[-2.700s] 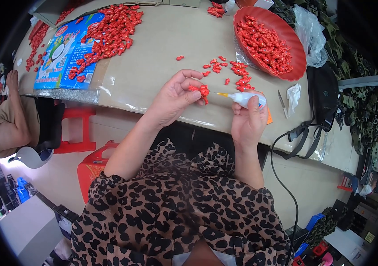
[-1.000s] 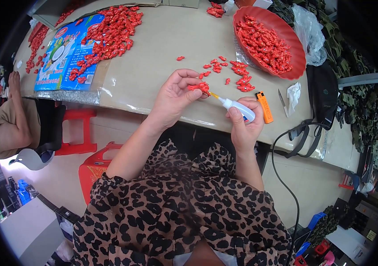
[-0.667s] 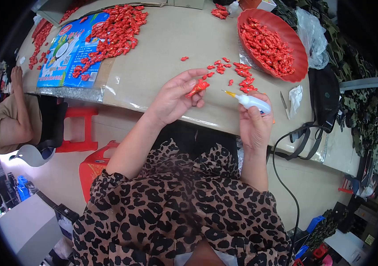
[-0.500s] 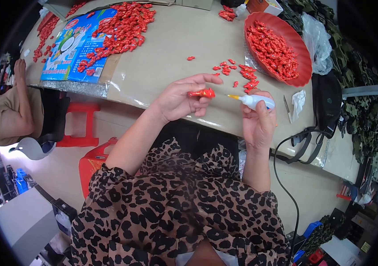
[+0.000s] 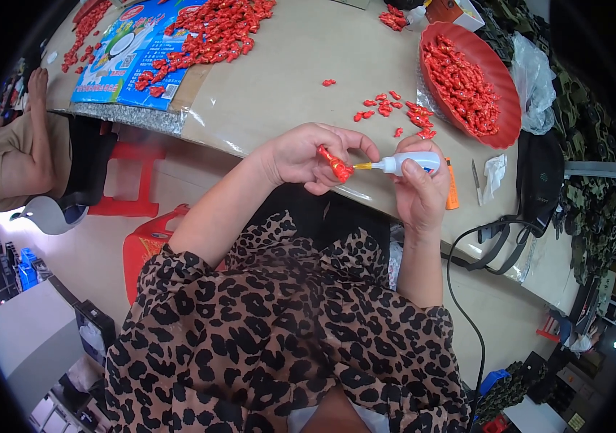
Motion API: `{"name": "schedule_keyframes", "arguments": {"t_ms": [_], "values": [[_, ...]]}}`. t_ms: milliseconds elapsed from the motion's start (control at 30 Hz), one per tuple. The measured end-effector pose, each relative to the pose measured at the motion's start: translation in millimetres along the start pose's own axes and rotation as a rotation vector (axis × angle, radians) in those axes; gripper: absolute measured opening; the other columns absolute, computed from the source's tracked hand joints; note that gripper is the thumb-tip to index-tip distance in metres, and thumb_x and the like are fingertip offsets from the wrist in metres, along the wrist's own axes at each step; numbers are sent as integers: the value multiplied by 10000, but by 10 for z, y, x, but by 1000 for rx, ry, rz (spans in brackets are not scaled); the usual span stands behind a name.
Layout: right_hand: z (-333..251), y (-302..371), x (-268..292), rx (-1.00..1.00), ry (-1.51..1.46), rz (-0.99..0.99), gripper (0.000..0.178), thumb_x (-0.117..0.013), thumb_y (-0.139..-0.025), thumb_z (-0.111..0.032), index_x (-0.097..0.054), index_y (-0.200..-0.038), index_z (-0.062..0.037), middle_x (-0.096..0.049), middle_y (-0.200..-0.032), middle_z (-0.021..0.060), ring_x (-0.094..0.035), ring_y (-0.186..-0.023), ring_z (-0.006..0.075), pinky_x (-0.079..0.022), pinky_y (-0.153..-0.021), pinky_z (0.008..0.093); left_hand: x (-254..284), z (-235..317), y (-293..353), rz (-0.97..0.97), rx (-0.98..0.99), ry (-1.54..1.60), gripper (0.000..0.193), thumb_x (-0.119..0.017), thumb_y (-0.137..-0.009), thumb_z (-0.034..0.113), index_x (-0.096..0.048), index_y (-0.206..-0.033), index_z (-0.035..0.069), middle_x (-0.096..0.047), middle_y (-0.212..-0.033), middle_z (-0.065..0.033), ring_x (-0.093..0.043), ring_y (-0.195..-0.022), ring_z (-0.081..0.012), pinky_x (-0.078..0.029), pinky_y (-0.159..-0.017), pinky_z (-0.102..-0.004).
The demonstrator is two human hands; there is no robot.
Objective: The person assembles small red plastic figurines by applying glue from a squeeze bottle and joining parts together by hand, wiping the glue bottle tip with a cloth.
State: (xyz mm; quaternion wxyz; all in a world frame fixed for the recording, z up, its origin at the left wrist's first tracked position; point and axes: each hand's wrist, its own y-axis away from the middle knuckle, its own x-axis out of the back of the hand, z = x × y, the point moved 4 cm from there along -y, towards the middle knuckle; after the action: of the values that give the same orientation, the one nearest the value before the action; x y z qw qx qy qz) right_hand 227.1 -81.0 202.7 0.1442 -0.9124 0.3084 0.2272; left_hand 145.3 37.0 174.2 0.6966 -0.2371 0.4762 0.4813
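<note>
My left hand (image 5: 302, 153) pinches a small red wrapped piece (image 5: 335, 164) near the table's front edge. My right hand (image 5: 419, 193) grips a small white glue bottle (image 5: 409, 163) with a yellow nozzle. The nozzle tip points left and touches the red piece. Several more loose red pieces (image 5: 389, 110) lie scattered on the beige table (image 5: 286, 79) just beyond my hands. A red bowl (image 5: 499, 133) full of red pieces stands at the right.
A large heap of red pieces (image 5: 215, 29) lies at the back left, partly on a blue printed sheet (image 5: 122, 61). An orange lighter (image 5: 452, 193) lies right of my right hand. Another person (image 5: 30, 155) sits at the left. A black bag (image 5: 540, 189) and cable hang at the right.
My left hand has picked a red piece from the scatter and turned it. My right hand has brought the glue bottle's nozzle up to it. The view has shifted slightly.
</note>
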Motion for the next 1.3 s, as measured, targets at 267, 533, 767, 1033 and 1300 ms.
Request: {"name": "schedule_keyframes", "arguments": {"t_ms": [267,533,767,1033,1300], "values": [[5,-10,-29,-12,57,-3,179,-596,-701,-40,-475,-829,-7,-475,-792,62,-459,-630,85,-373,-551,198,6,-3,6,22,4,-2,402,-409,-655,68,-354,-1032,-60,-462,-495,-101,-399,-313,-142,-312,-259,-226],[12,-23,-30,-8,66,-6,180,-601,-698,-35,-475,-824,-7,-476,-789,63,-465,-630,79,-375,-546,187,-29,6,15,37,7,-55,389,-407,-652,68,-376,-1025,-39,-428,-496,-61,-350,-324,-105,-301,-274,-220],[-12,-26,-66,-5,50,-17,181,-600,-698,-30,-473,-824,-6,-471,-792,64,-466,-631,88,-374,-541,197,-40,10,30,38,16,-77,378,-405,-650,67,-399,-1017,-21,-396,-490,-11,-305,-344,-60,-295,-293,-212],[-29,-11,-46,-17,81,-6,177,-603,-697,-26,-474,-818,-6,-468,-797,60,-466,-636,87,-372,-542,199,-48,14,31,36,9,-76,377,-399,-651,64,-398,-1018,-20,-405,-491,-19,-308,-344,-62,-290,-294,-213],[-7,0,-33,-9,88,-11,180,-599,-704,-26,-475,-832,-3,-474,-807,62,-472,-638,86,-373,-527,195,-24,12,28,7,4,-64,374,-396,-653,66,-403,-1018,-16,-406,-492,-20,-306,-343,-67,-280,-294,-216]]}}
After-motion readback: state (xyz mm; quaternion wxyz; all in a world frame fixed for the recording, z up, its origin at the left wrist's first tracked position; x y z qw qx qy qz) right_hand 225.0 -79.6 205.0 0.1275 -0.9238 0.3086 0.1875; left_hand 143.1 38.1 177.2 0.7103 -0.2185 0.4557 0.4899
